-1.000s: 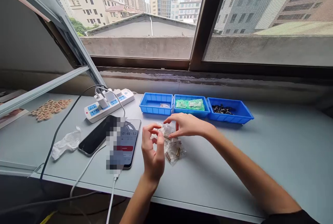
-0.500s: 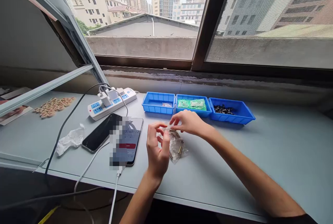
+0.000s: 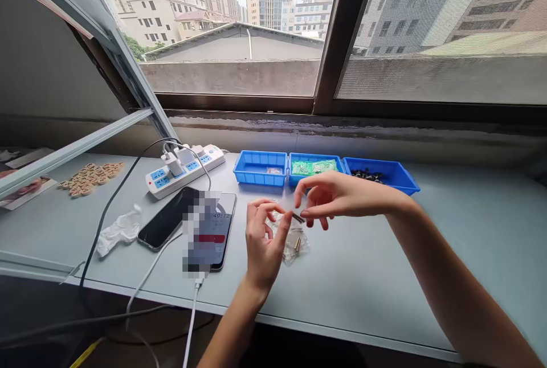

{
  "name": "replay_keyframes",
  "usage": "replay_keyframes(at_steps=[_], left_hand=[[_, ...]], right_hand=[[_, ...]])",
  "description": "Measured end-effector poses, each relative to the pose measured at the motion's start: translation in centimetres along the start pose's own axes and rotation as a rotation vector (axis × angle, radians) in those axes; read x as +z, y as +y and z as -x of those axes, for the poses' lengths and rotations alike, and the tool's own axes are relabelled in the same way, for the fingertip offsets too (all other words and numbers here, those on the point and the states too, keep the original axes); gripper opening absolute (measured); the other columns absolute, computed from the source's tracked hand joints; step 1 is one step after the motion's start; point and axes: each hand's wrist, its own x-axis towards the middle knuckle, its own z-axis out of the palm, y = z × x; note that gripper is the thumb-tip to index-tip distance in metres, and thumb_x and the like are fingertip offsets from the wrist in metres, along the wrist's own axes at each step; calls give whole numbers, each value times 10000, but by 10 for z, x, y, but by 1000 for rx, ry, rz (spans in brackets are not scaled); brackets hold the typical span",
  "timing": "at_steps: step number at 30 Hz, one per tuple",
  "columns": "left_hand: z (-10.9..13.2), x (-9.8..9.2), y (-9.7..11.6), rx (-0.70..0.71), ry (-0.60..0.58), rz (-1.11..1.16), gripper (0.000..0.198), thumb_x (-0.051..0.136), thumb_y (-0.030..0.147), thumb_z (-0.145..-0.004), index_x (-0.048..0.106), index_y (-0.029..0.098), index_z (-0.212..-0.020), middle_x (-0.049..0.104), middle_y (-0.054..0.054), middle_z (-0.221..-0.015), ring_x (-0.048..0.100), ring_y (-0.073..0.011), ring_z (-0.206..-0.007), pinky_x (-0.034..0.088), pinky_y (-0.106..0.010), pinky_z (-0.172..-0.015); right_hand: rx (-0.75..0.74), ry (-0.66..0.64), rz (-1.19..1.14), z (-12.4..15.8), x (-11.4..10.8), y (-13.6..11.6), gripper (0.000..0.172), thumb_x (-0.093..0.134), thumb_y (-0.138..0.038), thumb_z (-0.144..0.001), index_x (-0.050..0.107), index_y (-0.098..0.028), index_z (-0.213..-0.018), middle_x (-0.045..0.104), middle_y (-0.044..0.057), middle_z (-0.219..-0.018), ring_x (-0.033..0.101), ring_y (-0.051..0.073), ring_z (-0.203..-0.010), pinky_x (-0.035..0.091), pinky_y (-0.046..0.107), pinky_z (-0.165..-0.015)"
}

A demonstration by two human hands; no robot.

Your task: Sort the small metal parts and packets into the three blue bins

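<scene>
My left hand (image 3: 265, 240) is closed in a pinch, with a short thin metal pin (image 3: 298, 217) between thumb and index finger. The pin's other end lies at the thumb and fingers of my right hand (image 3: 337, 197), which reaches in from the right with its index finger bent and raised. Below the hands, a clear plastic bag (image 3: 290, 255) lies on the table, partly covered by my left hand. Several brass-coloured pins (image 3: 297, 244) show in or on it; which of the two I cannot tell.
Three blue trays stand behind: one with a small packet (image 3: 274, 171), one with green-marked packets (image 3: 314, 167), one with black parts (image 3: 366, 175). At left are two phones (image 3: 168, 220), a power strip (image 3: 188, 168), cables, crumpled tissue (image 3: 119, 231) and wooden pieces (image 3: 90, 179).
My right hand has risen from the bag and shifted right and nearer. A pin now spans the gap between both hands' fingertips. My left hand has moved slightly right, its fingertips closer together.
</scene>
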Motion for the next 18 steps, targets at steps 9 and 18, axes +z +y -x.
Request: replay_keyframes(at_steps=[9,18], left_hand=[[-1,-1,0,113,18,-6,116,619,305,-856,589,193,-852,548,-26,-905,530,-80,-646,419,-149,-454],[-1,-4,-1,228,39,-35,65,624,198,-865,596,205,-807,563,-4,-865,557,-82,-687,447,-158,-525]], right_hand=[[-180,154,230,3,6,-4,113,655,-211,-772,689,-176,-875,639,-19,-641,597,117,-598,453,199,-507],[-173,221,337,6,7,-2,47,681,-177,-756,664,-188,-798,679,-7,-785,614,106,-634,473,187,-521]])
